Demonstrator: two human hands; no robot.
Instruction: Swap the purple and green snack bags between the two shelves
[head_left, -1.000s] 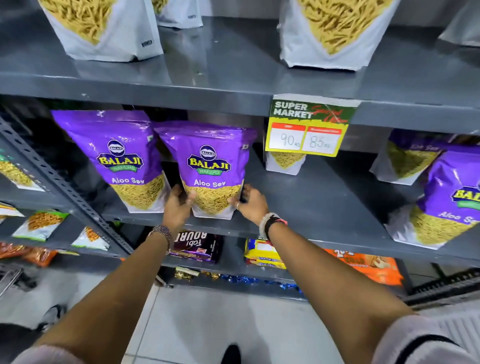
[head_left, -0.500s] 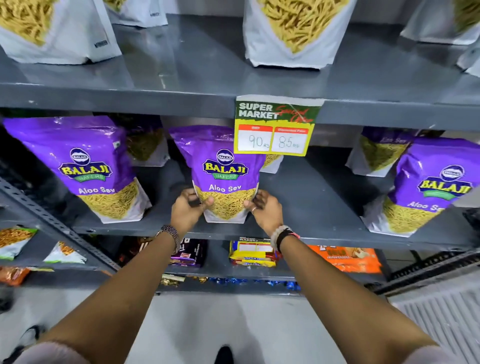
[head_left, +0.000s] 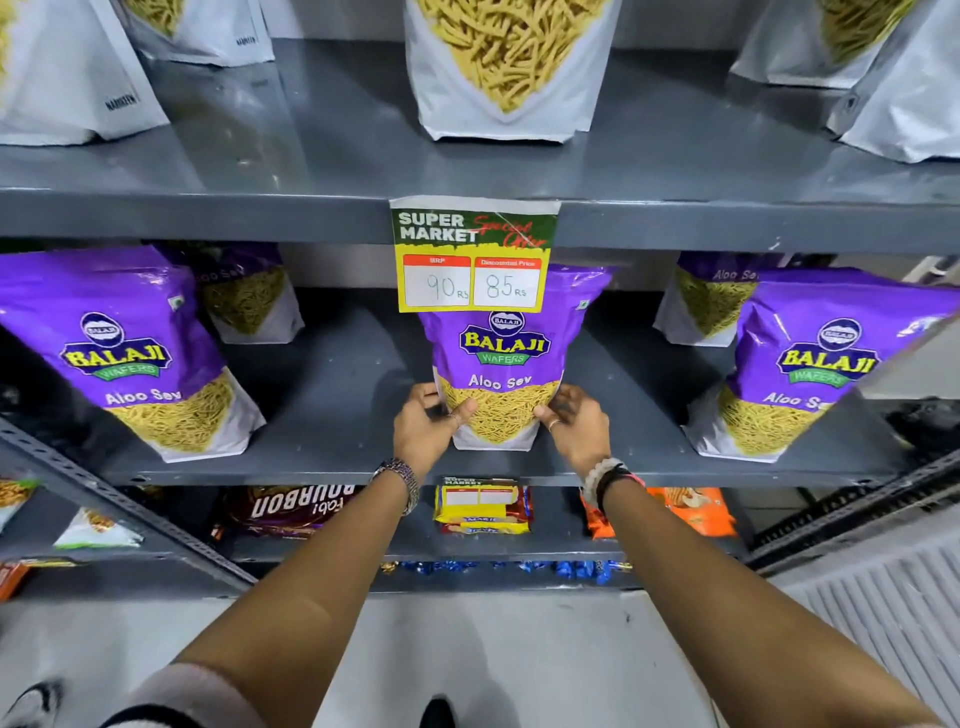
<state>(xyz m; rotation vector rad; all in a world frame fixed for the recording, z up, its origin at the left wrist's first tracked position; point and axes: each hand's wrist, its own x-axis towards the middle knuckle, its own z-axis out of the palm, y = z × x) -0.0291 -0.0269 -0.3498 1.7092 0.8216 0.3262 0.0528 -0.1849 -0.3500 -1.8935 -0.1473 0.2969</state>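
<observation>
Grey shop shelf (head_left: 332, 395): between your palms stands the purple bag (head_left: 500, 358), upright. Left hand (head_left: 423, 428) and right hand (head_left: 576, 427) clasp its lower corners. Likely light, crinkly, slippery film; contents brittle, so hold low and gently.

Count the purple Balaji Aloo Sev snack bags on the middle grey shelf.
5: front left; back left; centre, gripped by left hand and right hand; back right; front right. More may hide behind these.

Both hands, left (head_left: 423, 427), right (head_left: 575, 427), gripping upright purple bag (head_left: 501, 358), middle shelf (head_left: 332, 415)
</observation>
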